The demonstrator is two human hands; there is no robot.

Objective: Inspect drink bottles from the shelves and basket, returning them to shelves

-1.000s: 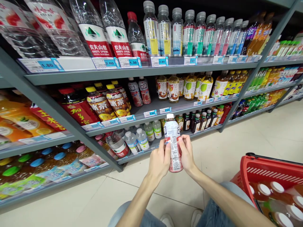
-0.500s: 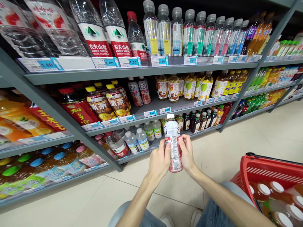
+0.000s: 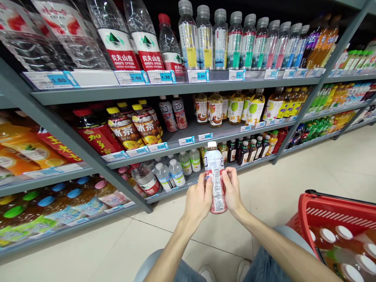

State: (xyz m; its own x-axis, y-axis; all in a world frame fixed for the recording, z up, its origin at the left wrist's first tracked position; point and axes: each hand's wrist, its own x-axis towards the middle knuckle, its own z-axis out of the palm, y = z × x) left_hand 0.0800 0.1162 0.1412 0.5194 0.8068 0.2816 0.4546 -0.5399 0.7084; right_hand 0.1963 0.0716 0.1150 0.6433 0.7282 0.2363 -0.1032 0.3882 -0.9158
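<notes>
Head view: smooth rounded plastic bottle (image 3: 216, 176) between hands (image 3: 199, 199).

The bottle (image 3: 215, 176) stands upright between the left hand (image 3: 199, 199) and the right hand (image 3: 233, 192), in front of the shelving unit (image 3: 164, 89). Left of the bottle and higher, on the middle shelf, sit the iced tea bottles (image 3: 138, 125); directly behind the bottle's cap lies a price tag (image 3: 205, 136) on that shelf's edge. Above the bottle, on the top shelf, a row of water bottles (image 3: 229, 41) stands side by side. Just left of the bottle and behind it, on the lower shelf, stand small bottles (image 3: 176, 170). Right of the bottle and nearer the person sits the basket (image 3: 326, 213), with capped bottles (image 3: 343, 239) in it. Below the bottle lies the floor (image 3: 323, 172).
</notes>
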